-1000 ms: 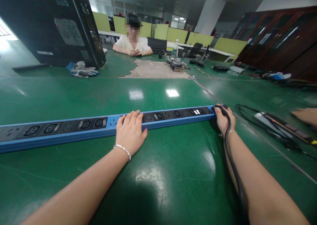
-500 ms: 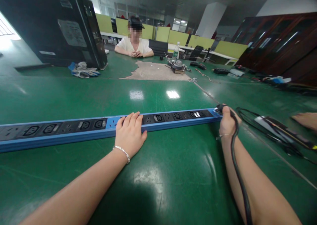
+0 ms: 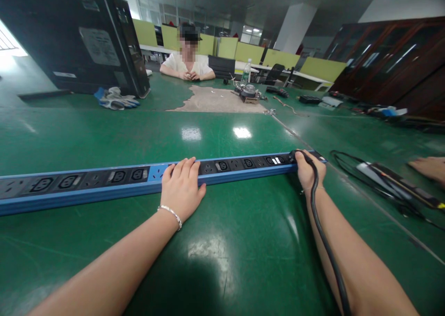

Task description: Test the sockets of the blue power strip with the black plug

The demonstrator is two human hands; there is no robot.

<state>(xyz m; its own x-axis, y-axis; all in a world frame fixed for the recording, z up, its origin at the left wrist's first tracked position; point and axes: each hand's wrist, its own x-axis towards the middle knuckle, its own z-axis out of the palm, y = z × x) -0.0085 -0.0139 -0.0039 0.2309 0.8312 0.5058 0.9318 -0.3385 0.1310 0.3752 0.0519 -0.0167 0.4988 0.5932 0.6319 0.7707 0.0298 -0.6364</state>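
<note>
A long blue power strip (image 3: 104,194) with black sockets stretches across the green table. My left hand (image 3: 182,181) lies over its blue middle section, fingers bent across the top to the far edge and thumb at the near side. Toward the strip's right end, my right hand (image 3: 311,170) is closed around a black plug (image 3: 294,156). The plug touches the strip's top near the last sockets; whether it sits in one is hidden by my fingers. Its thick black cable (image 3: 321,232) hangs down along my right forearm.
To the right lies a second power strip (image 3: 399,183) with coiled cable, a person's hand (image 3: 429,170) beside it. Across the table sits a person (image 3: 187,65). A black cabinet (image 3: 86,42), gloves (image 3: 116,99), a bottle (image 3: 246,72) and a metal device (image 3: 248,92) stand farther back.
My right hand has moved left along the strip with the plug, from the strip's right end onto its sockets. My left hand and the strip have stayed in place.
</note>
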